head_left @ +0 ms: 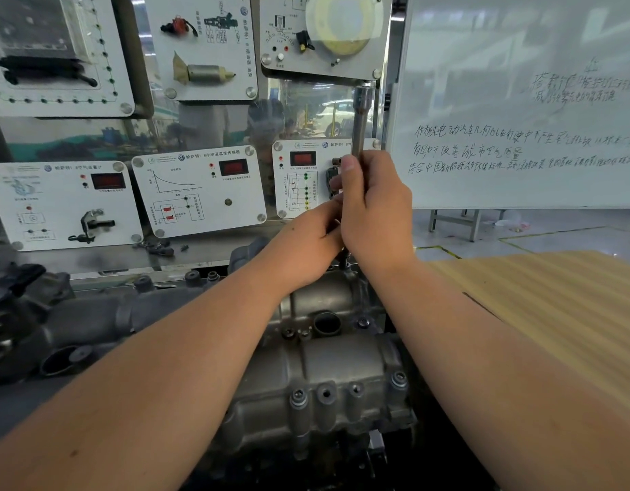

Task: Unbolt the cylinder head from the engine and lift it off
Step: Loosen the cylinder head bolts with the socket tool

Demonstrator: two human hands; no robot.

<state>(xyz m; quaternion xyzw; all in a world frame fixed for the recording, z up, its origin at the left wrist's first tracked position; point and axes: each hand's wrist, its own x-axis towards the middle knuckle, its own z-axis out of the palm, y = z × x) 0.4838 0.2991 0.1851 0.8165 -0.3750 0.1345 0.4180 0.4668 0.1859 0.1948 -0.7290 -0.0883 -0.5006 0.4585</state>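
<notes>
Fingers [345, 168] of right hand [375, 214] grasped upright socket extension [359, 125]; left hand [306, 242] pinched its lower shaft above cylinder head [327, 366]

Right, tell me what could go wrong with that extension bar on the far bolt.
1. Both hands, right hand and left hand, hold the long extension bar upright; if it tilts, the tip may slip off the bolt at the far end of the cylinder head.
2. A slip could swing the bar into the sensor panel close behind.
3. The bar's lower end is hidden behind the hands, so seating cannot be confirmed.
</notes>
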